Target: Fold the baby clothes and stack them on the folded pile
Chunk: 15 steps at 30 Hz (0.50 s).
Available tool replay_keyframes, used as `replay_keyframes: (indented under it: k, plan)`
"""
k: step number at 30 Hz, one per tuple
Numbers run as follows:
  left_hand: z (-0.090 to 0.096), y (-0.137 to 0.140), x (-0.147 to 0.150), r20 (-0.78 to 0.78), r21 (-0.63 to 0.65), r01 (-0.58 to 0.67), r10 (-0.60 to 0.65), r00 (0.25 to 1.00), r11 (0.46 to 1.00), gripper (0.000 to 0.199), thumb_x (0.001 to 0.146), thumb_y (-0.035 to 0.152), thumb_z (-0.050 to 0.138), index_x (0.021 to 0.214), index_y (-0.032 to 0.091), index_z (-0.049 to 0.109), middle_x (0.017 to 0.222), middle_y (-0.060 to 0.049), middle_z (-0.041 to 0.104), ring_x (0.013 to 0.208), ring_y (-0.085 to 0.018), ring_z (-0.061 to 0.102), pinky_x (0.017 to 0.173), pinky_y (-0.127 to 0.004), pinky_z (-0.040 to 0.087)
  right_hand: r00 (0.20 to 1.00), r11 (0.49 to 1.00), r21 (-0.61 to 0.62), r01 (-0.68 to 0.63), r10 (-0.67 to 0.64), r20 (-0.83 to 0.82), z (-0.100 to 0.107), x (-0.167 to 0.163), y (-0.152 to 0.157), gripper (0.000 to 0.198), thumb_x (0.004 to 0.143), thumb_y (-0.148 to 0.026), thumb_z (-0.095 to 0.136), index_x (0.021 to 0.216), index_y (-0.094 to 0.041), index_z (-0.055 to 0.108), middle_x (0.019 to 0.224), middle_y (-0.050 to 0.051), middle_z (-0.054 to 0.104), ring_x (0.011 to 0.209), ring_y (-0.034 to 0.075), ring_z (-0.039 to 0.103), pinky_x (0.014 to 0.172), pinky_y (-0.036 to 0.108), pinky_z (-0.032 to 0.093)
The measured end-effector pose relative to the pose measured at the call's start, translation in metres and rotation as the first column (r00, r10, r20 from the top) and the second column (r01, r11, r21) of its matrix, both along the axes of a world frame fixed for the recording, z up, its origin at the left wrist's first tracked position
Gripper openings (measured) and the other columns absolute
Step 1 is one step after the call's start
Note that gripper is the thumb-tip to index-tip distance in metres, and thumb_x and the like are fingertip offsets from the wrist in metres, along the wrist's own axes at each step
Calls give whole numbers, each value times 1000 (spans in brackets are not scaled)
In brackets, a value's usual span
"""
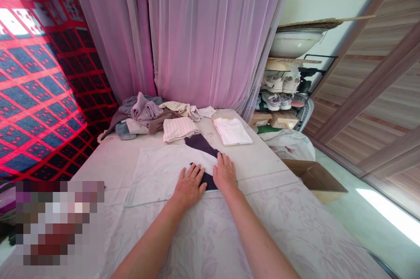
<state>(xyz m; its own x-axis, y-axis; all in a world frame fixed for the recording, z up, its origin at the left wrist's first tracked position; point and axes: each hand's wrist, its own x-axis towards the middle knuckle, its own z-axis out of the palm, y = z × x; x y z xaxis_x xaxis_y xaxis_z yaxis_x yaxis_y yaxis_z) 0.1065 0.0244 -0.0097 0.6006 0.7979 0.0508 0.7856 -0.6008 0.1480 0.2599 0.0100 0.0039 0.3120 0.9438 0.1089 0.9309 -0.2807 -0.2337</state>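
A pale grey-white cloth [157, 167] lies spread on the bed, with dark navy fabric [201, 145] at its right side. I cannot tell whether the pale and dark parts are one garment. Palm down, my left hand [190, 184] rests on the pale cloth and the edge of the dark fabric, fingers slightly apart. My right hand [225, 172] lies flat on the right edge of the dark fabric, fingers stretched forward. Neither hand grips anything. Beyond them are a folded white garment [232, 131] and a folded striped cloth [180, 129].
A heap of crumpled clothes [144, 110] lies at the bed's far left, before the purple curtain [197, 29]. To the right stand a shoe rack [278, 95] and an open cardboard box [308, 176] on the floor. A red-patterned cloth [39, 73] hangs at left.
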Motion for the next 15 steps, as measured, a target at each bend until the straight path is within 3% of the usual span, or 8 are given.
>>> replay_keyframes:
  k: [6,15]
  plan:
    - [-2,1,0,2,21,11,-11,1000,1000,55,94,47,32,144,24,37,152,-6,34,142,-26,26,114,-53,20,998,996,-65,-55,56,12,-15,-1,-1,58,94,-36,32,149,-17,28,153,13,28,140,29,23,111,51,17]
    - [-3,3,-3,-9,20,37,-37,999,999,55,95,46,33,145,23,35,153,-6,31,142,-26,24,114,-53,21,992,986,-102,-128,128,-3,-12,18,-6,56,95,-41,30,148,-23,29,154,10,27,140,27,22,111,55,12]
